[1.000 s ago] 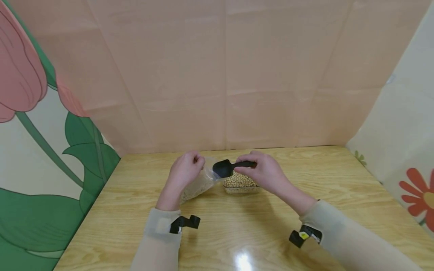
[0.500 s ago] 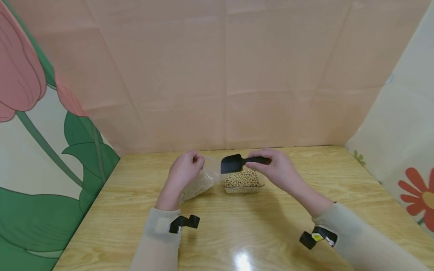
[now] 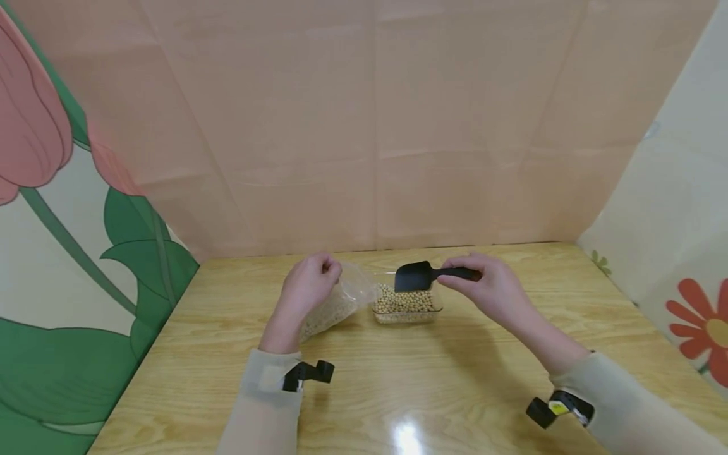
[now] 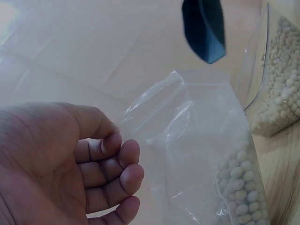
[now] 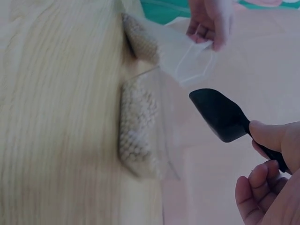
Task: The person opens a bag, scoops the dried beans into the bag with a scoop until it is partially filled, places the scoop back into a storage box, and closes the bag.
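My left hand pinches the upper edge of a clear zip bag between thumb and forefinger. Round pale beans, which look like soybeans, lie in the bag's lower part, and its mouth gapes towards the right. In my right hand is the handle of a small black scoop, pinched by thumb and fingers. The scoop is held above a clear plastic box that holds more of the beans. In the right wrist view the scoop shows side-on, away from the bag.
All of this stands on a wood-grain table. A pink sheet hangs behind its far edge. Walls with painted flowers flank it, a tulip left and a red flower right. Both wrists wear black camera mounts.
My right hand has drawn the scoop rightwards, out of the bag's mouth to over the box. The left hand keeps its pinch on the bag and has hardly moved.
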Motion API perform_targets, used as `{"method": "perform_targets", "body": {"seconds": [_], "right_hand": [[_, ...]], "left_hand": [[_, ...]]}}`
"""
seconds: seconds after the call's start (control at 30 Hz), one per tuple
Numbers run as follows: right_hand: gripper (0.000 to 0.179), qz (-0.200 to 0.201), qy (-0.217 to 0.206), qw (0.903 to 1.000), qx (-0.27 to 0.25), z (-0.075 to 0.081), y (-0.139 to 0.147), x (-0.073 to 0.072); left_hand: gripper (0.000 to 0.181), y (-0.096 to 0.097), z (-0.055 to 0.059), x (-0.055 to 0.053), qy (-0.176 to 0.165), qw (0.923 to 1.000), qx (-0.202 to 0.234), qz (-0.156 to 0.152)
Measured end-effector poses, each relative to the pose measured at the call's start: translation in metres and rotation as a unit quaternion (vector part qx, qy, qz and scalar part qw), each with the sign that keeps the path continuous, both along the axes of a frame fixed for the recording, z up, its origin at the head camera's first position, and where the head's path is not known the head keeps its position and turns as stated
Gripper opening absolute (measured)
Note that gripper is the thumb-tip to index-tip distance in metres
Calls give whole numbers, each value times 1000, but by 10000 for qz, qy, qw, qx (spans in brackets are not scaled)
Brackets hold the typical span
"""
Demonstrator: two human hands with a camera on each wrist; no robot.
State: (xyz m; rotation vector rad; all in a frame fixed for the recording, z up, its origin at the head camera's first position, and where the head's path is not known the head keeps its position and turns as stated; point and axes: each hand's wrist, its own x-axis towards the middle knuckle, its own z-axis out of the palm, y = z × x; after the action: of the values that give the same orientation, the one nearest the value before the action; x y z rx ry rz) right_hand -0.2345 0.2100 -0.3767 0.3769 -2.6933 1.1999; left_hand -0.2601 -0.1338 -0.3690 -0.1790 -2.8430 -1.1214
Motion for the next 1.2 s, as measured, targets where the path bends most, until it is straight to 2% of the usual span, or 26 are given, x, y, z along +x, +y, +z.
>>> {"method": "perform_targets", "body": {"seconds": [0.13,0.3,0.43,0.63,0.93,1.2], "right_hand": [[31,47,-15,9996,260,-9,6,-3],[34,123,-250,9988,411,-21,12,-9],[39,112,-423,9978,505,-25,15,-12],[38,327,-556,9955,700,-21,16,-17],[22,567,-574,9913,1036,-13,15,-28],[29,638,-573,9880,1285,-9,10,-31]], "left_hand": [[25,0,-1,0,-2,10000,-2,23],[25,0,0,1,5,10000,-6,30],[25,0,-1,1,1,10000,-16,24],[25,1,0,1,44,10000,-38,1],[26,1,0,1,52,10000,-55,-7],[25,2,0,1,55,10000,-13,-21]]}}
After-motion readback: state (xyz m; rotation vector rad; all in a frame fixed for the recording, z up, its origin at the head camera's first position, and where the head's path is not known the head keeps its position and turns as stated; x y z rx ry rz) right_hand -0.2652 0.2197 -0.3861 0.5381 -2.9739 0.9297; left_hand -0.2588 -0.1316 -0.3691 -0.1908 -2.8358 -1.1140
